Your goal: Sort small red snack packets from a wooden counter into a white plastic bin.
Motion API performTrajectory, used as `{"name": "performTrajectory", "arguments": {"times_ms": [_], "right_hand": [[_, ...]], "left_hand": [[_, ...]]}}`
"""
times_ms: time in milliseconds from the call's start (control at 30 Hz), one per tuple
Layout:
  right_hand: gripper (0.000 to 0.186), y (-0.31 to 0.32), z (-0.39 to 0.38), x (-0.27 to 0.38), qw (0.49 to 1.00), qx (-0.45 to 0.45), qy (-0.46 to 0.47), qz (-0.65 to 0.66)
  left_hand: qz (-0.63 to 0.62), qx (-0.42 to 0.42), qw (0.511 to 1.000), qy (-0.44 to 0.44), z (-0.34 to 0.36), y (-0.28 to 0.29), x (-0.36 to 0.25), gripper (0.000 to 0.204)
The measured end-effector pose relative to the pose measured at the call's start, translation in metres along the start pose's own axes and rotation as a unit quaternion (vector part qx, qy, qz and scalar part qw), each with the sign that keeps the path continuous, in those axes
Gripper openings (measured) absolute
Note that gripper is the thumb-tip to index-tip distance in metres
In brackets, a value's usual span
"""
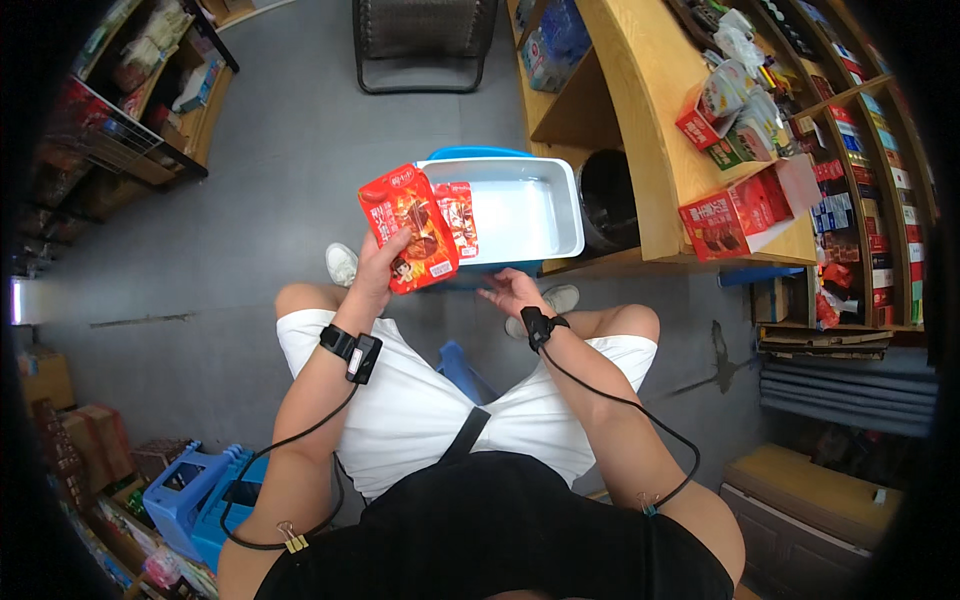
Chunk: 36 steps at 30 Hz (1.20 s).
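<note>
My left hand (374,266) is closed on the lower edge of a red food packet (409,222), with the thumb lying on its printed front. The packet is held tilted over the left end of a white-lined plastic bin (577,200), covering part of its rim. Inside the bin, at its left end, lies another red packet (459,222), partly hidden by the held one. Just below the bin's near side, my right hand (517,291) has its fingers apart and holds nothing. Whether its fingertips touch the bin I cannot tell.
A blue lid-like edge (480,153) shows behind the bin. To the right stands a wooden counter (640,110) with an opened red box (745,212) and several small cartons; a black bin (607,195) sits beneath. A dark chair (424,40) stands ahead. Blue plastic stools (195,500) are at lower left.
</note>
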State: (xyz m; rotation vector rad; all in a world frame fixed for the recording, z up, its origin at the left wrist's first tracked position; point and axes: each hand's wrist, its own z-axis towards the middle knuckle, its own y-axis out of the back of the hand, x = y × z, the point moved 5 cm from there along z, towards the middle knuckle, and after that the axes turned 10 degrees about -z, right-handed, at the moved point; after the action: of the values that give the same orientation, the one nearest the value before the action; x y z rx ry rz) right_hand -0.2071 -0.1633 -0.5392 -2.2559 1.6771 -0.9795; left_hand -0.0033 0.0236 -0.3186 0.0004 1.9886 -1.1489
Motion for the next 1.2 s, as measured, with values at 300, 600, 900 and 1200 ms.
{"name": "performTrajectory", "arguments": {"times_ms": [300, 600, 900, 1200], "right_hand": [[0.020, -0.009, -0.016, -0.022, 0.998, -0.028, 0.014, 0.058], [0.018, -0.004, -0.066, -0.039, 0.996, -0.020, 0.015, 0.089], [0.022, 0.004, -0.074, -0.046, 0.996, -0.031, 0.006, 0.086], [0.059, -0.013, -0.114, -0.043, 0.960, 0.060, -0.044, -0.270]], "left_hand": [[0.020, 0.013, 1.000, -0.012, -0.043, -0.003, 0.002, 0.044], [0.014, 0.001, 1.000, 0.001, -0.040, 0.026, 0.030, 0.047], [-0.013, -0.039, 0.999, 0.030, -0.036, 0.034, 0.048, 0.042], [0.007, -0.010, 1.000, 0.001, -0.038, 0.025, 0.047, 0.043]]}}
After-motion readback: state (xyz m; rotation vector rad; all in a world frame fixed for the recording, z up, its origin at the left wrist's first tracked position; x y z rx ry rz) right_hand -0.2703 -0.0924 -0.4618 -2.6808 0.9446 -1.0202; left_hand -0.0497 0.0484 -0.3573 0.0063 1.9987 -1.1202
